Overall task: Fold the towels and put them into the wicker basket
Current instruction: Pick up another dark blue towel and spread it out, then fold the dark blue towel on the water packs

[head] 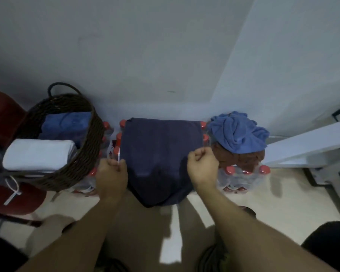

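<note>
A dark navy towel (161,154) lies spread over packs of red-capped bottles, its near end hanging down toward the floor. My left hand (114,173) pinches its left edge and my right hand (202,163) grips its right edge with curled fingers. The brown wicker basket (86,154) stands to the left, holding a folded blue towel (67,124) and a folded white towel (37,154) near its front rim. To the right, a crumpled light-blue towel (238,134) sits on top of a brown towel (239,160).
Shrink-wrapped packs of bottles with red caps (243,177) line the white wall. A red chair (6,118) stands at the far left beside the basket. A white frame (306,148) juts in from the right. Pale floor tiles lie in front, with my feet below.
</note>
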`<act>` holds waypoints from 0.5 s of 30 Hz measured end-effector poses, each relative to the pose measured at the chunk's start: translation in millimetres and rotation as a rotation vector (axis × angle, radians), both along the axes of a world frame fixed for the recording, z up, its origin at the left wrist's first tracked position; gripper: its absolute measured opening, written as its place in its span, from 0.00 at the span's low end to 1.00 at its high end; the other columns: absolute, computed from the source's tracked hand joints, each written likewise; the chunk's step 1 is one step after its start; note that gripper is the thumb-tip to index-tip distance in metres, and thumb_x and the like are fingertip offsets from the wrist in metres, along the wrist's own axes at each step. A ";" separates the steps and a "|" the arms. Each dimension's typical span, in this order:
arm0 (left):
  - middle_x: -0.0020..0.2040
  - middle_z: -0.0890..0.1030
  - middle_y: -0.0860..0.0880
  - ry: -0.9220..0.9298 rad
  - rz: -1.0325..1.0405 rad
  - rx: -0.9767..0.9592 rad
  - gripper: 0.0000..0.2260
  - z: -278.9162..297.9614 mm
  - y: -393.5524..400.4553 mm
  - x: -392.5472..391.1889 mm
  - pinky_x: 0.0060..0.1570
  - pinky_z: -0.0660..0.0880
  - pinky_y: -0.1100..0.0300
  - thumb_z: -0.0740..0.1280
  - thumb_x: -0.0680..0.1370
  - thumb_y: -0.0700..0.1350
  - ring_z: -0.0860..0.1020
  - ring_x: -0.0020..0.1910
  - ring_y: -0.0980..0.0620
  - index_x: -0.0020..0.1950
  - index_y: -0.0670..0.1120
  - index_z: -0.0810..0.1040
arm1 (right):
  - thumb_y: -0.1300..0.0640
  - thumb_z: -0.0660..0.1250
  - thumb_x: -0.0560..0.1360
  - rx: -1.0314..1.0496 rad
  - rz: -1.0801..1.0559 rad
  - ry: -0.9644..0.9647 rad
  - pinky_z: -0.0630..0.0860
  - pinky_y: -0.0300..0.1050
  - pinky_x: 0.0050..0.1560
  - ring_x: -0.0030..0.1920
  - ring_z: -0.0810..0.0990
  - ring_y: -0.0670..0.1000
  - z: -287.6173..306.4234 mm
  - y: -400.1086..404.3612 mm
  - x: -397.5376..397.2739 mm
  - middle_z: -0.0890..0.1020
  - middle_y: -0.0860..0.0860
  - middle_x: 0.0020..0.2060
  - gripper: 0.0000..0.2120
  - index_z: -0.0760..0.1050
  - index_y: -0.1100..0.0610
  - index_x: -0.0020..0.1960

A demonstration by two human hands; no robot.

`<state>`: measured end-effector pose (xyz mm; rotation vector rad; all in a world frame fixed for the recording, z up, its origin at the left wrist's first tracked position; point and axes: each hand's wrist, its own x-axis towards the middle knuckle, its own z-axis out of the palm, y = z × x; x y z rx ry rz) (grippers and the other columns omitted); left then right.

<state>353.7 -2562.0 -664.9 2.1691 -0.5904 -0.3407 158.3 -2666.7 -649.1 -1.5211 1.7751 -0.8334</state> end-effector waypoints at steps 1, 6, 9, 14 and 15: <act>0.34 0.75 0.44 0.057 0.003 -0.026 0.11 -11.2 12.0 -6.6 0.42 0.71 0.52 0.69 0.76 0.44 0.75 0.36 0.44 0.37 0.42 0.71 | 0.58 0.67 0.72 0.012 -0.114 -0.087 0.70 0.45 0.43 0.39 0.77 0.54 -15.4 18.3 -3.6 0.78 0.49 0.34 0.05 0.71 0.54 0.42; 0.45 0.78 0.43 0.313 -0.007 0.143 0.14 -46.9 33.6 -15.9 0.50 0.73 0.51 0.73 0.74 0.45 0.76 0.45 0.45 0.50 0.38 0.75 | 0.61 0.71 0.69 0.393 -0.309 -0.313 0.70 0.43 0.46 0.40 0.77 0.53 -73.2 60.0 -24.5 0.79 0.50 0.36 0.11 0.72 0.57 0.48; 0.48 0.82 0.40 0.351 -0.065 0.143 0.15 -52.0 27.4 -10.1 0.54 0.75 0.49 0.73 0.74 0.45 0.79 0.49 0.41 0.52 0.35 0.79 | 0.61 0.74 0.69 0.479 -0.189 -0.339 0.75 0.45 0.49 0.39 0.77 0.50 -89.1 61.7 -25.4 0.78 0.50 0.36 0.14 0.71 0.58 0.49; 0.41 0.81 0.38 0.336 -0.102 0.143 0.12 -52.2 26.8 -8.8 0.53 0.76 0.46 0.70 0.76 0.45 0.78 0.43 0.40 0.41 0.36 0.78 | 0.56 0.76 0.71 0.486 -0.250 -0.405 0.75 0.49 0.53 0.37 0.75 0.52 -102.4 52.6 -20.2 0.75 0.50 0.33 0.13 0.72 0.58 0.45; 0.41 0.81 0.38 0.354 -0.108 0.129 0.13 -52.0 27.2 -8.2 0.53 0.76 0.45 0.70 0.77 0.45 0.79 0.43 0.39 0.41 0.36 0.79 | 0.56 0.76 0.71 0.471 -0.272 -0.389 0.75 0.48 0.52 0.38 0.76 0.53 -103.7 51.7 -20.9 0.76 0.51 0.33 0.12 0.74 0.58 0.44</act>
